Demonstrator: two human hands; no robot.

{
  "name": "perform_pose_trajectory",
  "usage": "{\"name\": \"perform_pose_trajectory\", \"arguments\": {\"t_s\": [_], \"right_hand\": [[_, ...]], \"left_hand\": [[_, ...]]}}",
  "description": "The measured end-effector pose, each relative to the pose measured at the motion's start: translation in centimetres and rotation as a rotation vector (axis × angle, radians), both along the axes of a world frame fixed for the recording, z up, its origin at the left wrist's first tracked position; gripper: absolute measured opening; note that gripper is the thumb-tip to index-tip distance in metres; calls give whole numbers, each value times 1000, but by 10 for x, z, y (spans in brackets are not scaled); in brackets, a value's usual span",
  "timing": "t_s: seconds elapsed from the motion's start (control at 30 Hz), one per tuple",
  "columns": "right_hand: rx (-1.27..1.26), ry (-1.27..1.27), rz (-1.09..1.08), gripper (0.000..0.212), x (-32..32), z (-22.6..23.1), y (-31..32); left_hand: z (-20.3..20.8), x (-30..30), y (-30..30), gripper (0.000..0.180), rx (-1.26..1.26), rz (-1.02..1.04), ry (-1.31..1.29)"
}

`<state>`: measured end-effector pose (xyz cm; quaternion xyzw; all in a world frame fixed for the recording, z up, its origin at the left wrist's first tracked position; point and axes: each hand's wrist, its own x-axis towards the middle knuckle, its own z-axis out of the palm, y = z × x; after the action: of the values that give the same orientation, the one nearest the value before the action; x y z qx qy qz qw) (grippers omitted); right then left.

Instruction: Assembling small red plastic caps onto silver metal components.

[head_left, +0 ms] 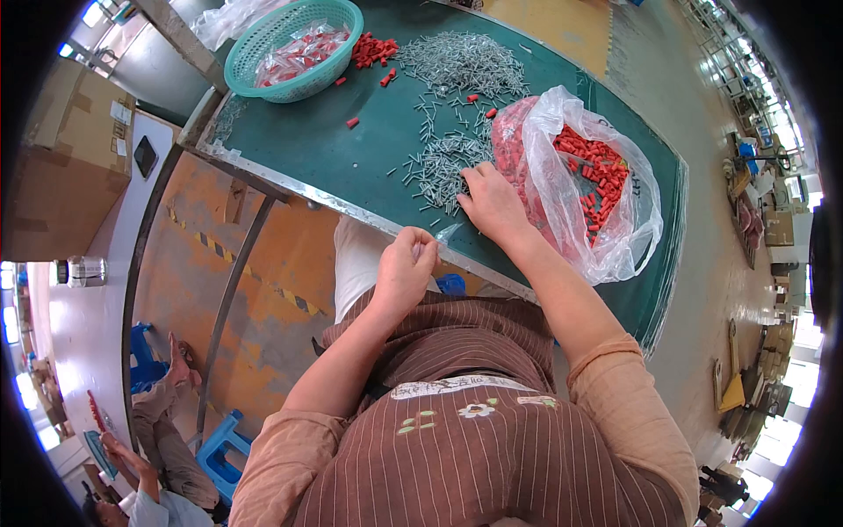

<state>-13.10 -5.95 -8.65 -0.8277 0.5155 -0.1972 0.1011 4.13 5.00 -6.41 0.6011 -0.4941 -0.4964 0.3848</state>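
Observation:
My left hand [407, 268] is closed at the table's near edge, pinching a small clear plastic bag [449, 234] that sticks out past the fingers. My right hand [493, 204] reaches to the near pile of screws [443, 162]; its thumb and fingers are bent but apart at the pile's right side. A bigger heap of screws [461, 61] lies farther back. Beside my right hand stands a large clear plastic bag [645, 206], its mouth spread, holding many red plastic plugs [597, 176].
A teal basket [237, 66] with filled small bags [303, 53] stands at the far left of the green table [316, 145]. Loose red plugs [373, 51] lie beside it. Left are a phone [146, 156], a cardboard box [70, 149], a blue stool [221, 448] and a seated person [167, 439].

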Motion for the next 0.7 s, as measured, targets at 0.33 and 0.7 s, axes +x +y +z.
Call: {"name": "perform_pose_trajectory", "arguments": {"t_s": [0.33,0.7], "right_hand": [[260,-155,-33,14,-6,1,-21],[746,-799,-282,12,-24,30,-17]], "left_hand": [[-3,5,-1,13,-7,52,60],[-1,1,-8,12,16,25,91]]}}
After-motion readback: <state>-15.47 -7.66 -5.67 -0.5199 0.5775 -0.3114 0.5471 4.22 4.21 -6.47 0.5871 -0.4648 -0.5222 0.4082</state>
